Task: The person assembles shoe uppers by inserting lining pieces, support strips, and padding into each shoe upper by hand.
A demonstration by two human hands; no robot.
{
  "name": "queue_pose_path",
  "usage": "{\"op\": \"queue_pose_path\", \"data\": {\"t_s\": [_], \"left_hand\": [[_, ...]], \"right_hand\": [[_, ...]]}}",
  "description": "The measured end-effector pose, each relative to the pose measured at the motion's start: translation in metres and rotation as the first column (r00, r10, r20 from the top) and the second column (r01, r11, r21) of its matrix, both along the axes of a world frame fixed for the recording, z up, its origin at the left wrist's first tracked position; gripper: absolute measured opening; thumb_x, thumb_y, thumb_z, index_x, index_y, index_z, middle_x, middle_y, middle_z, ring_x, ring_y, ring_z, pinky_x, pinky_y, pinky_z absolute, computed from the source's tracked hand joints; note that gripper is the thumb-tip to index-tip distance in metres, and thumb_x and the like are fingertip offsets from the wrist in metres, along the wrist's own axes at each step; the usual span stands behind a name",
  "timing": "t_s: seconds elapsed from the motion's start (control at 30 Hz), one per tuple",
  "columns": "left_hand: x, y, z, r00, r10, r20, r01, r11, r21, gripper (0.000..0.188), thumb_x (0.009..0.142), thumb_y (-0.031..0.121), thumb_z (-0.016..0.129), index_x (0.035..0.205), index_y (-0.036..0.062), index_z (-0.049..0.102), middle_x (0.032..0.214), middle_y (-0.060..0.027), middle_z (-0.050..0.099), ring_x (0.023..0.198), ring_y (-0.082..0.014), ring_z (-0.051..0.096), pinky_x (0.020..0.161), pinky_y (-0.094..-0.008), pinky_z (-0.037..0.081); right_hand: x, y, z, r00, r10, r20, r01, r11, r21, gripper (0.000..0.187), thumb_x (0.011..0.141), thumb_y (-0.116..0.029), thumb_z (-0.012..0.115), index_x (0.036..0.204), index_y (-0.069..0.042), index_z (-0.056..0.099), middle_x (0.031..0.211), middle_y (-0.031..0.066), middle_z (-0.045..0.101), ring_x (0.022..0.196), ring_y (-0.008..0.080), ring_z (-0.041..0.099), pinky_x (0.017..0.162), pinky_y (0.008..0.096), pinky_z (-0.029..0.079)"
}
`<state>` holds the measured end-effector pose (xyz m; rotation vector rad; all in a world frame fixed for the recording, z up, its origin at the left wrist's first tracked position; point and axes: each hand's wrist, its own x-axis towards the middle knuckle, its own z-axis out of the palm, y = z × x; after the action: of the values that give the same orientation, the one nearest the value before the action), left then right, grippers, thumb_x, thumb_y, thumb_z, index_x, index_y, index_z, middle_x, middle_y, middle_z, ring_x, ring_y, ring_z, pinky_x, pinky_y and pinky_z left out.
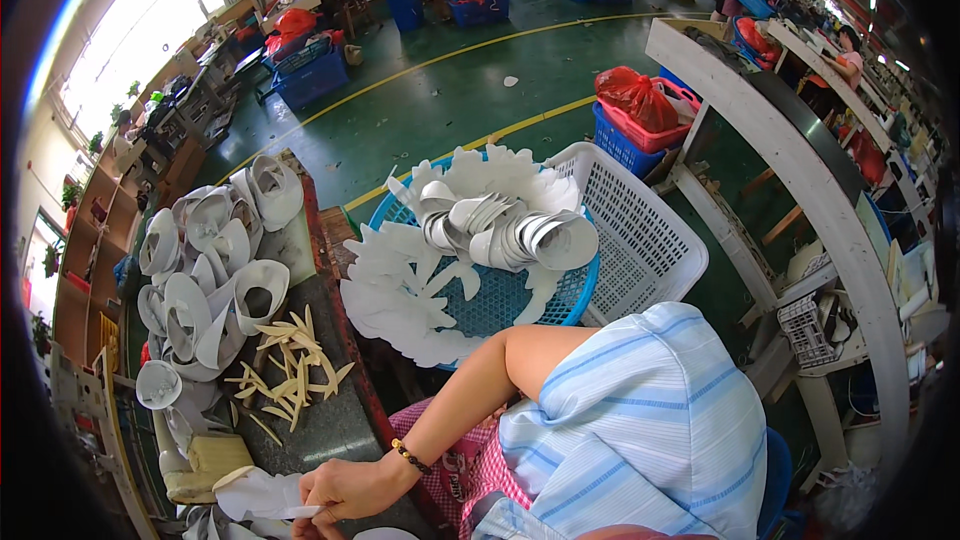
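Note:
My right hand (350, 492), with a beaded bracelet at the wrist, is low in the picture. Its fingers are closed on a white curved fabric piece (262, 493), close to a cream-coloured block (212, 458) on the dark worktop (340, 433). My left hand does not show. Past the block, a loose pile of cream curved strips (290, 370) lies on the worktop. Along its left side stand several white and grey curled shoe-shaped pieces (190, 310). More white pieces are partly cut off by the lower edge.
Beyond my arm, a blue round basket (583, 308) holds white flat pieces and a row of nested curled ones (510, 230). A white crate (660, 230) adjoins it. At right stands a pale-framed bench (790, 120). Two people are at the far right.

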<state>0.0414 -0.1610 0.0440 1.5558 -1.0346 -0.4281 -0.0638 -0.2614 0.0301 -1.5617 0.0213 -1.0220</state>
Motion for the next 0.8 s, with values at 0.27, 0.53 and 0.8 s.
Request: {"op": "queue_pose_path", "data": {"t_s": [0.27, 0.53, 0.8], "left_hand": [[0.008, 0.019, -0.021, 0.979, 0.164, -0.119, -0.174, 0.982, -0.074, 0.038, 0.086, 0.002, 0.063, 0.120, -0.0019, 0.048, 0.112, -0.0099, 0.059, 0.099, -0.0169, 0.058, 0.091, -0.0293, 0.045], [0.001, 0.007, -0.022, 0.966, 0.227, -0.127, -0.241, 0.964, -0.112, 0.031, 0.075, 0.001, 0.072, 0.102, -0.0012, 0.058, 0.099, -0.0114, 0.066, 0.093, -0.0187, 0.066, 0.088, -0.0304, 0.051], [-0.009, 0.012, -0.017, 0.864, 0.362, 0.349, -0.364, 0.929, -0.060, 0.030, 0.075, 0.014, 0.070, 0.096, -0.0008, 0.054, 0.086, -0.0197, 0.066, 0.082, -0.0310, 0.068, 0.071, -0.0360, 0.054]], "right_hand": [[0.018, -0.010, -0.006, 0.988, -0.138, -0.069, 0.118, 0.964, -0.238, 0.033, 0.082, -0.028, 0.058, 0.064, 0.000, 0.057, 0.066, 0.0211, 0.056, 0.069, 0.0362, 0.057, 0.060, 0.0438, 0.044], [0.008, -0.025, 0.006, 0.887, 0.420, -0.192, -0.244, 0.779, 0.577, 0.024, 0.092, -0.014, 0.058, 0.102, 0.007, 0.065, 0.093, 0.0081, 0.067, 0.081, 0.0110, 0.063, 0.070, 0.0234, 0.056], [0.012, -0.021, -0.012, 0.864, 0.456, -0.212, -0.283, 0.790, 0.543, 0.026, 0.091, -0.019, 0.062, 0.099, 0.005, 0.067, 0.091, 0.0086, 0.068, 0.080, 0.0099, 0.063, 0.072, 0.0227, 0.054]]}}
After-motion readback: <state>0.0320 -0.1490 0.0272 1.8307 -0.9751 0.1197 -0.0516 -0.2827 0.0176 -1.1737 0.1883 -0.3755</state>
